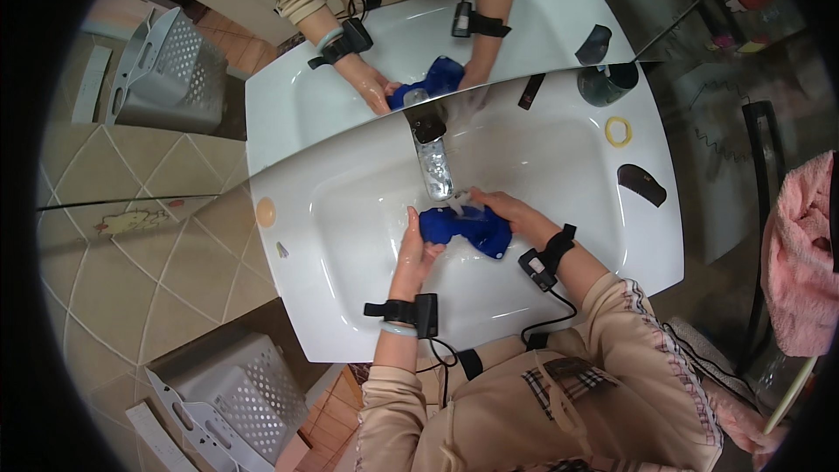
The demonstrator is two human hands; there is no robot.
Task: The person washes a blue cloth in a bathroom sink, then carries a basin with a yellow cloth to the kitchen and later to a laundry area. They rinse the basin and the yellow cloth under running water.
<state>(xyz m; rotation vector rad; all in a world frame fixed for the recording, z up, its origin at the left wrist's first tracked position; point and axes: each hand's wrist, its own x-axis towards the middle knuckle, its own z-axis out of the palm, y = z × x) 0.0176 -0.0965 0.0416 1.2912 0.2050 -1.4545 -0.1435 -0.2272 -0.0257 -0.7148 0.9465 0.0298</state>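
A wet blue cloth (468,226) is stretched between my two hands over the white washbasin (373,288). My left hand (416,246) grips its left end, with the thumb pointing up. At the other end, my right hand (505,206) holds the cloth near its upper right part. Water from the chrome faucet (434,167) falls on the cloth close to my right fingers. Small pale spots show on the cloth's edge. Both wrists carry black straps with small devices and cables.
A mirror (314,111) behind the faucet repeats the scene. On the basin rim lie a dark comb (642,185), a yellow hair tie (618,132), a dark cup (607,85) and a round soap bar (265,212). A grey plastic basket (242,393) stands lower left; a pink towel (803,262) hangs right.
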